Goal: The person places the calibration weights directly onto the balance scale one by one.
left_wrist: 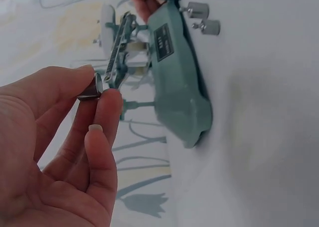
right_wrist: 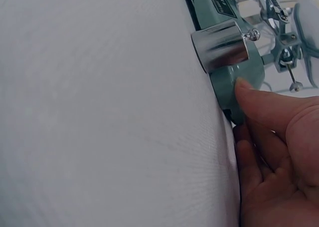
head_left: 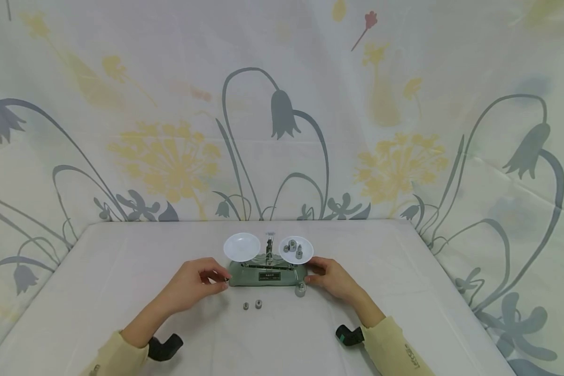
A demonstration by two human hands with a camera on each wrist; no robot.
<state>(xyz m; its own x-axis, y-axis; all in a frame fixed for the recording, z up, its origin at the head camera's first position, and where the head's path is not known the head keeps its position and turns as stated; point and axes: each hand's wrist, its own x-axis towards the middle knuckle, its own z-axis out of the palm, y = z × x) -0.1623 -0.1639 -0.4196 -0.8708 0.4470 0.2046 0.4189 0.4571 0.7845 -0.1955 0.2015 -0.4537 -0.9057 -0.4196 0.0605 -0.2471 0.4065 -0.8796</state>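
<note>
A green balance scale [head_left: 244, 277] stands on the white-covered table, with a white pan on each side. My left hand [head_left: 195, 282] pinches a small metal weight [left_wrist: 88, 92] between thumb and fingertips, just left of the base. My right hand [head_left: 333, 279] grips the right end of the base, its thumb [right_wrist: 259, 100] on the front and the other fingers partly hidden behind. Several metal weights [head_left: 299, 254] stand on the right pan [head_left: 284, 257]. The left pan [head_left: 242, 246] bears nothing. A large shiny weight [right_wrist: 222, 45] stands in front of the base, close to my right thumb.
Two small weights [head_left: 258, 304] stand on the table in front of the scale. Behind the table [head_left: 282, 344] hangs a flower-patterned cloth [head_left: 188, 94]. A black wrist device [head_left: 165, 348] sits at my left cuff, another [head_left: 349, 336] at my right.
</note>
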